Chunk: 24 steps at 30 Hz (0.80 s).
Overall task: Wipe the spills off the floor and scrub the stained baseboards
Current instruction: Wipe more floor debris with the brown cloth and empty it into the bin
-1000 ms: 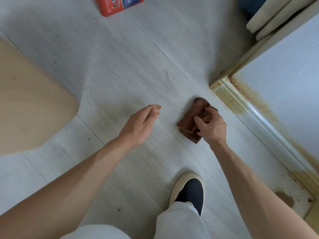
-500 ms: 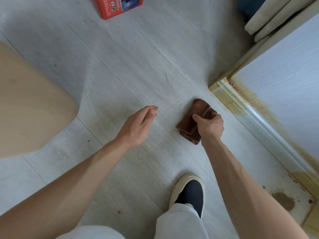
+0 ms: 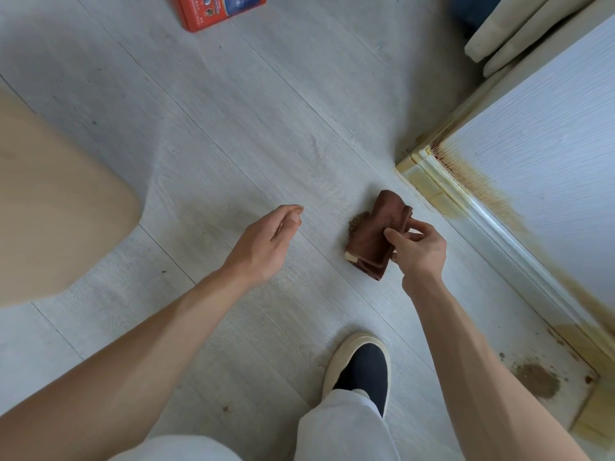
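The right hand [image 3: 419,251] pinches a folded brown cloth [image 3: 379,234] just above the pale grey plank floor [image 3: 233,128], near the yellow-stained white baseboard [image 3: 442,197]; the left hand [image 3: 266,241] hangs loosely curled and holds nothing. The floor-wiping step seems in hand: next, press the cloth onto the small brown spill [image 3: 356,222] at its far edge.

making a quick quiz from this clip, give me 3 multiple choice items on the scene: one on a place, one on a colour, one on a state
1. Where does the box lie?
A. on the floor at the top edge
B. beside the shoe
C. against the baseboard

2. What colour is the cloth?
A. white
B. brown
C. blue

3. What is the left hand doing?
A. gripping the cloth
B. pressing on the baseboard
C. held above the floor, holding nothing

Answers:
1 A: it is cut off by the top edge, far from the shoe.
2 B: the folded cloth in the right hand is brown.
3 C: its fingers are loosely curled and nothing is in them.
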### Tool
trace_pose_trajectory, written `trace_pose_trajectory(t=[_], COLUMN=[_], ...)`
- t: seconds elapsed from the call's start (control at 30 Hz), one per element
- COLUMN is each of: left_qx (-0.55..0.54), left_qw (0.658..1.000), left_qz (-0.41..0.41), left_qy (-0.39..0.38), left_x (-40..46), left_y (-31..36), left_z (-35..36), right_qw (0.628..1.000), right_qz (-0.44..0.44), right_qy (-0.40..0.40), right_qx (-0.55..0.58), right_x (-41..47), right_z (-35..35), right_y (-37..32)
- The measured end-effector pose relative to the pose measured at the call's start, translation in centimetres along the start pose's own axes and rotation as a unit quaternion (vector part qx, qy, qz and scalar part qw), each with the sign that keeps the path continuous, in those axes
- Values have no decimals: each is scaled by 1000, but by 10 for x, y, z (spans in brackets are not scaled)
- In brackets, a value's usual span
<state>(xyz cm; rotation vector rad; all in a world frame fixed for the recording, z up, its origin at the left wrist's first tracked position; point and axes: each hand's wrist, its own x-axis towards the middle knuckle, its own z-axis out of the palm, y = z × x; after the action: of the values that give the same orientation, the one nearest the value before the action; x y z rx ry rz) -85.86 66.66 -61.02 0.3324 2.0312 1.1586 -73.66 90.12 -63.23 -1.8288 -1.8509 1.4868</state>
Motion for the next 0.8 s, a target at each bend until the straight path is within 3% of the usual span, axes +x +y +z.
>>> trace_pose_trajectory(t=[0.17, 0.27, 0.33, 0.43, 0.57, 0.8], left_qx=[4, 8, 13, 17, 14, 12], left_qw=[1000, 1000, 1000, 1000, 1000, 1000], left_qz=[5, 5, 5, 4, 2, -3], left_qy=[-9, -12, -11, -7, -6, -7], left_x=[-1, 0, 1, 2, 3, 4], left_y=[-1, -3, -5, -7, -8, -10], left_z=[2, 2, 1, -1, -3, -7], right_qw=[985, 927, 886, 884, 882, 810], right_qz=[-110, -276, -345, -300, -262, -294], right_qy=[10, 22, -27, -125, -173, -222], right_qx=[-132, -253, -310, -336, -352, -456], right_x=[-3, -9, -9, -8, -14, -7], right_z=[4, 5, 5, 8, 13, 17], right_y=[13, 16, 16, 10, -8, -15])
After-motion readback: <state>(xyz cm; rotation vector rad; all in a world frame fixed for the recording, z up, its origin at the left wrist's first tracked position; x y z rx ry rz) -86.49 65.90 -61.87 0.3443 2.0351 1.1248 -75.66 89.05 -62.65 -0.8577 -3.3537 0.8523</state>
